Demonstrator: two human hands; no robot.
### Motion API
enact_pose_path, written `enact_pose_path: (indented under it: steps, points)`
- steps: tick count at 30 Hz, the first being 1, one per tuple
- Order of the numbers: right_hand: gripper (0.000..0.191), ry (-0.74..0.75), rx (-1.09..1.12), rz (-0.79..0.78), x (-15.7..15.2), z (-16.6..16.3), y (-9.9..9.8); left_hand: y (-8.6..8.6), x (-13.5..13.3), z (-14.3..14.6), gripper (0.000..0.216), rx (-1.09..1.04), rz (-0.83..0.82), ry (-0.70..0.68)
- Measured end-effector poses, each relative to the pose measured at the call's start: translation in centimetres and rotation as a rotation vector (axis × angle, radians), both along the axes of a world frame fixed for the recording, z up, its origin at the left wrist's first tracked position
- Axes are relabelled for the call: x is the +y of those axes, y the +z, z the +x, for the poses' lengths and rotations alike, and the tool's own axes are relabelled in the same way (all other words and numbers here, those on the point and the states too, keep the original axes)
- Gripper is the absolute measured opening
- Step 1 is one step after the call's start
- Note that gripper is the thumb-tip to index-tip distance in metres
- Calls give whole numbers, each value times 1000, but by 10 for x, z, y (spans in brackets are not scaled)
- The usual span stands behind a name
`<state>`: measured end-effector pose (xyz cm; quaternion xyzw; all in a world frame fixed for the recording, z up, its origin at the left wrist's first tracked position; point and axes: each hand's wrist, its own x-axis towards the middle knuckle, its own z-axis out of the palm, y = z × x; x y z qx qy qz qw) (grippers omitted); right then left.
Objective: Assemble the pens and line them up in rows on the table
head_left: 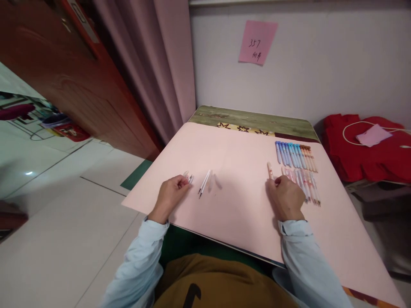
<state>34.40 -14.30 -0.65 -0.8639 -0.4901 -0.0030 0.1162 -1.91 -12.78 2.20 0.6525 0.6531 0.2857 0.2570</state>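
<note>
My right hand (286, 197) is closed on a pale pen (270, 169), whose upper end points away from me. It is beside a row of pinkish clear pens (306, 182), partly covered by the hand. Farther back lies a row of blue, light blue and brown-topped pens (290, 155). My left hand (173, 193) is closed in a pinch at the left of the table; small clear and pinkish pieces show at its fingertips, too small to name. Just right of it lie white pen refills (204, 183) with dark tips and a few translucent pen parts (217, 181).
A pale pink sheet (237, 158) covers most of the table. Behind it shows a green wood-grain strip (250, 114). A red cloth (346, 158) with a white cable and pink paper is at the right. A brown door (96, 81) and pink curtain (154, 55) stand left.
</note>
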Motion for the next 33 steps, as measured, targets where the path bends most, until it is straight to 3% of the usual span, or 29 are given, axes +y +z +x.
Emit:
enact_pose_path:
  steps: [4, 8, 15, 19, 23, 28, 33]
  points:
    - [31, -49, 4, 68, -5, 3, 2, -4, 2, 30, 10, 31, 14, -121]
    - [29, 21, 44, 182, -6, 0, -1, -6, 15, 46, 7, 60, 38, -154]
    - [25, 294, 202, 380, -5, -22, -6, 8, 25, 13, 6, 265, 56, 59]
    - [24, 613, 413, 313, 5, -60, 5, 17, 14, -12, 11, 314, -61, 87]
    - [41, 828, 380, 229, 29, -108, 9, 23, 5, -22, 16, 361, -153, 50]
    - [55, 855, 268, 131, 53, -145, -7, 25, 0, -32, 17, 379, -149, 41]
    - [51, 852, 276, 130, 57, -148, -19, 20, -4, -36, 18, 359, -203, 26]
